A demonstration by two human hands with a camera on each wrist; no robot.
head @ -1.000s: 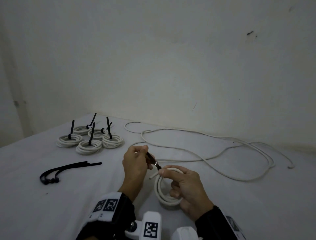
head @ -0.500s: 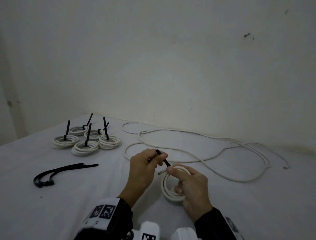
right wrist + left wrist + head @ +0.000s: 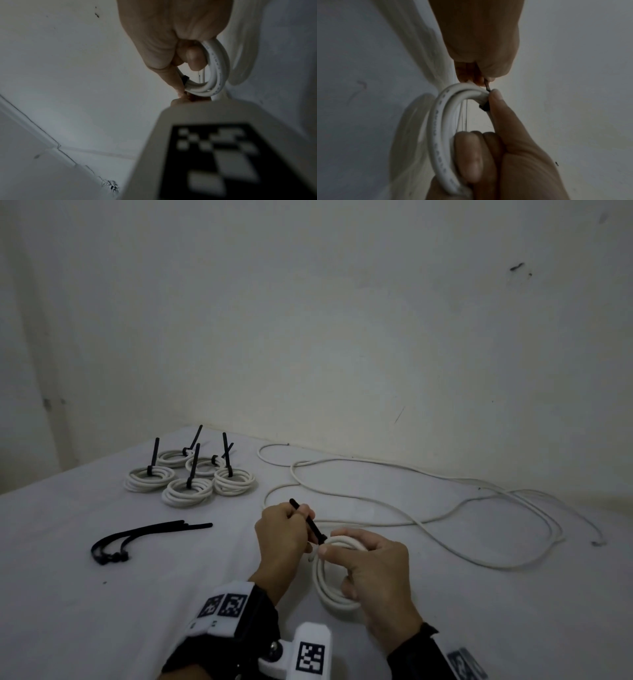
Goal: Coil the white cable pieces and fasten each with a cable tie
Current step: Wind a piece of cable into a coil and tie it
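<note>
Two hands work one white coil point(image 3: 337, 583): right hand point(image 3: 371, 573) grips it, thumb at the tie head. Left hand point(image 3: 281, 534) fingers pinch the black cable tie point(image 3: 308, 521) tail.

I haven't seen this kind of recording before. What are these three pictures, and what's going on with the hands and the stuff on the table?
There is no robot here: a person is wearing the cameras. The wide picture comes from the head and looks down at both hands. The two close-ups come from cameras on the wrists and show the same grip from near. The right hand holds a white coil of cable. The left hand pinches the tail of a black cable tie looped round it. On the table lie five tied coils, spare ties and a long loose cable.
</note>
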